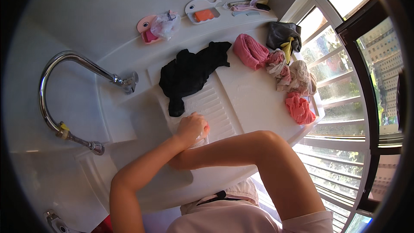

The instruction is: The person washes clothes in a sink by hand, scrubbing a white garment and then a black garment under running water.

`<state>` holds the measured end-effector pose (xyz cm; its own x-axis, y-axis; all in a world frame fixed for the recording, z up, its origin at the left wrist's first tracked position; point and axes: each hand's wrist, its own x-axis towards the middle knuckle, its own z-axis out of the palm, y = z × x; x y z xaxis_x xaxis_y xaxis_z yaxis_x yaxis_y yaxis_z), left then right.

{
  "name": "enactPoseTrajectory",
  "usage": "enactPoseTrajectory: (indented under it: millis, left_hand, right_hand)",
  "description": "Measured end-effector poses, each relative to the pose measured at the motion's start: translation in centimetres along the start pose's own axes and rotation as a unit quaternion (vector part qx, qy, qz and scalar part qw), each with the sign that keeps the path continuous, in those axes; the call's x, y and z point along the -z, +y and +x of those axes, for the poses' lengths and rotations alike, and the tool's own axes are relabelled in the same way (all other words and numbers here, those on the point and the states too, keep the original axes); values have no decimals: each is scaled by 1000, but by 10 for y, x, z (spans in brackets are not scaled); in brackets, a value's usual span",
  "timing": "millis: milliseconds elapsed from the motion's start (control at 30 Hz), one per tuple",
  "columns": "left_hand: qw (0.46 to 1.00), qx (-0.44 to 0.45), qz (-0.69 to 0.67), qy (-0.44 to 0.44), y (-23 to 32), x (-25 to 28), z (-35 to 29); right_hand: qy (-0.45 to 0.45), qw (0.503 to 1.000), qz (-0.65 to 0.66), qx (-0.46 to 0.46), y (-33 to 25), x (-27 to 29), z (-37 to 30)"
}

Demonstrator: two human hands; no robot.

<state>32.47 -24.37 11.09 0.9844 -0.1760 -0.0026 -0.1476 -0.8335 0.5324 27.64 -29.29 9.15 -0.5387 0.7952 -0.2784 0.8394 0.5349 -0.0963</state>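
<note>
My left hand (193, 128) is closed in a fist over the ribbed washboard (217, 114) of a white laundry sink. A bit of wet white cloth (202, 142) with suds shows just below its fingers. My right hand (176, 161) lies beneath my left forearm, over the basin side; its fingers are hidden. A crumpled black garment (189, 74) is spread on the upper part of the washboard, just beyond my left hand.
A curved chrome faucet (47, 77) arches at left. On the right lie pink cloth (251, 51), cream cloth (299, 77), coral cloth (299, 108) and a dark grey bundle (282, 36). Whale-shaped soap dishes (202, 7) stand on the back ledge. Barred windows (336, 90) border the right.
</note>
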Motion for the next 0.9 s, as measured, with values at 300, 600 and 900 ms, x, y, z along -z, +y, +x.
enactPoseTrajectory:
  millis: [300, 600, 900]
  left_hand:
    - [982, 156, -98, -39, 18, 21, 28]
    - [970, -192, -92, 120, 133, 71, 172]
    - [975, -50, -152, 156, 55, 135, 171]
  right_hand:
    - [353, 898, -136, -226, -28, 15, -76]
    - [316, 844, -342, -268, 28, 40, -248]
    - [264, 800, -68, -534, 36, -11, -302]
